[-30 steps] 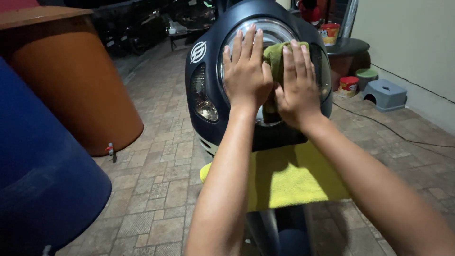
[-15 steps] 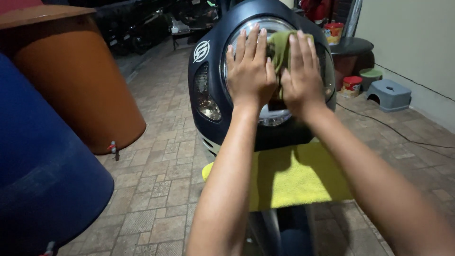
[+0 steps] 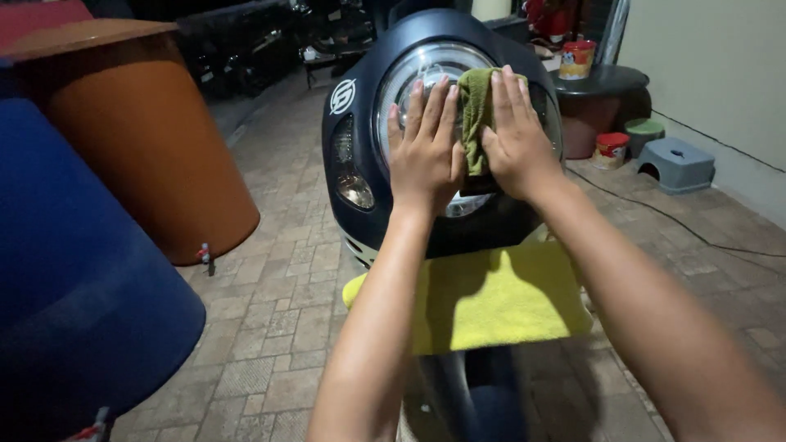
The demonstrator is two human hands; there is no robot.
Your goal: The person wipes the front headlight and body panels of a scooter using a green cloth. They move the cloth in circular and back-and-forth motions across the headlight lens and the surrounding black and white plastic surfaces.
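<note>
Brick paving runs under everything in this dim yard, and at its middle stands a dark blue scooter front [image 3: 360, 123] with a big round headlight [image 3: 426, 74]. Flat on the glass of that headlight lies a green cloth [image 3: 473, 110], held under the right hand [image 3: 514, 143], whose fingers are pressed together and stretched straight up along the lens, the thumb tucked against the cloth's lower edge. Just beside it the left hand [image 3: 424, 147] rests open on the same glass, fingers slightly spread, its thumb touching the cloth's left side. Below the headlight, draped over the scooter's front fender, hangs a yellow cloth [image 3: 491, 299]. Off to the left edge of the paving stand an orange barrel [image 3: 139, 139] and, nearer, a dark blue barrel [image 3: 74, 278]. Toward the right wall sit a dark round table [image 3: 598, 82] with a red can [image 3: 577, 59] on top, and a grey step stool [image 3: 675, 164] on the bricks near it.
</note>
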